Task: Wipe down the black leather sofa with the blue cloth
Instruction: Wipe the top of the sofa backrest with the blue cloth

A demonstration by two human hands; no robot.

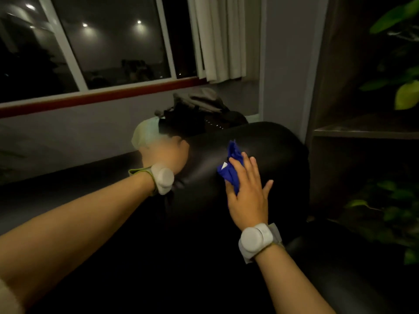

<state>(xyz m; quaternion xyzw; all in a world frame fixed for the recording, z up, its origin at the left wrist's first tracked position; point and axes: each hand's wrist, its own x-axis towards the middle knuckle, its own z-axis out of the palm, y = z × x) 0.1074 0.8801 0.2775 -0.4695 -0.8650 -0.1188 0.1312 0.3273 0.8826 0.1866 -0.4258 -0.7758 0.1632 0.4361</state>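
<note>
The right hand [246,191] lies flat with its fingers straight, and it presses the blue cloth [231,168] on the round back of the black leather sofa [272,150], so the cloth sits bunched under the fingers and pokes out to the left. The left hand [165,152] rests on top of the sofa back, but it is too blurry to tell how its fingers are. Behind the sofa back sits a pile of dark clothes [199,112] under the window [90,41].
</note>
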